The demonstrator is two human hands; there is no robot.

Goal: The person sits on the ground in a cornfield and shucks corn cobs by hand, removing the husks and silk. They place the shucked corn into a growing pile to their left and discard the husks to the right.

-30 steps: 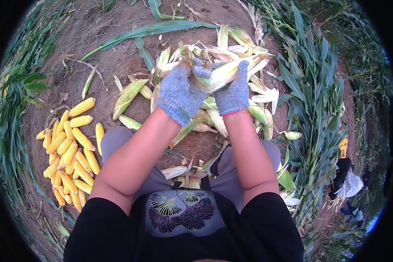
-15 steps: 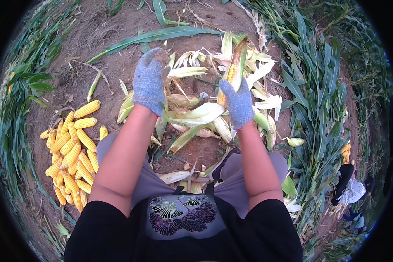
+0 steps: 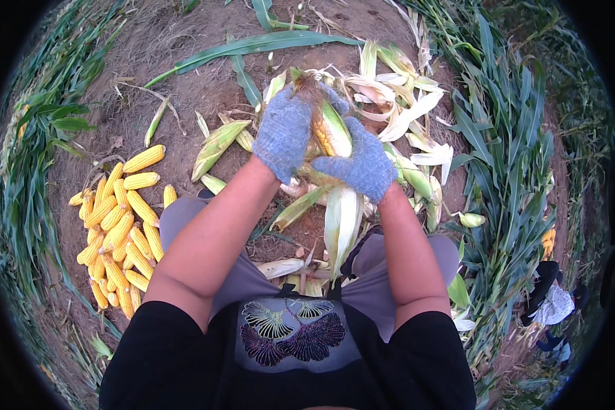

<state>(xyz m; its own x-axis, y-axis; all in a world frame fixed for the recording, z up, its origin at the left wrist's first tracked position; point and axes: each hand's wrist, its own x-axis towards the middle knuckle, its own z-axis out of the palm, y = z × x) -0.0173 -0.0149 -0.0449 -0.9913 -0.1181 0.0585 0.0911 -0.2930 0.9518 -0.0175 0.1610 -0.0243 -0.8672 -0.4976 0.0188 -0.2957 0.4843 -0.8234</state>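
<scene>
Gripping a pebbly corn ear (image 3: 324,140), knit-gloved left fingers (image 3: 291,113) and right fingers (image 3: 359,142) clamped around it, papery husk (image 3: 344,222) dangling

Gray-gloved fingers (image 3: 337,102) around a half-bare corn ear (image 3: 331,132), yellow cobs (image 3: 118,231) in a pile at left

corn ear (image 3: 326,140) with lower end hidden behind right hand (image 3: 362,160), left hand (image 3: 283,134) partly covered by brown silk (image 3: 309,89), black shirt (image 3: 184,369) cut by lower edge, distant person (image 3: 554,305) too small and blurred to make out
</scene>
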